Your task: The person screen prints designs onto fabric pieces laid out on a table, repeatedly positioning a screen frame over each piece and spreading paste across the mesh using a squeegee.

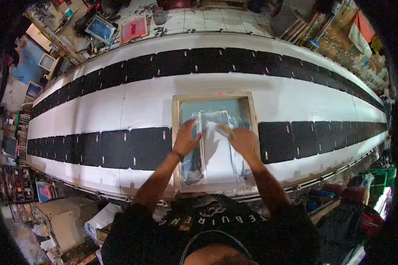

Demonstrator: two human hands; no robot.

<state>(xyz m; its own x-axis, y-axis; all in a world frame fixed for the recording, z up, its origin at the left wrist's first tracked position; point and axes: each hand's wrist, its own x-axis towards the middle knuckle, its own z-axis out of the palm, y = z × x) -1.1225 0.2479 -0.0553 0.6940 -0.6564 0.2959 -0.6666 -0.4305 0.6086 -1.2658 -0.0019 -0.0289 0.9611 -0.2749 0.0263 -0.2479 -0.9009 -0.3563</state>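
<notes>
A wooden-framed printing screen (176, 115) lies on the long white table in front of me, its mesh greenish with pale, whitish areas in the middle. My left hand (188, 139) is over the left part of the mesh, fingers spread, beside a strip of clear tape or film (202, 154). At the right part of the screen, my right hand (244, 142) is closed round a small flat yellowish tool (225, 131), which points toward the middle of the mesh. Its exact kind is blurred.
Rows of black fabric panels (150, 148) with small labels run along the white table (154, 97), near and far. Other framed screens (133, 28) lean beyond the far edge. A cardboard box (68, 223) stands lower left, and green crates (380, 179) are at the right.
</notes>
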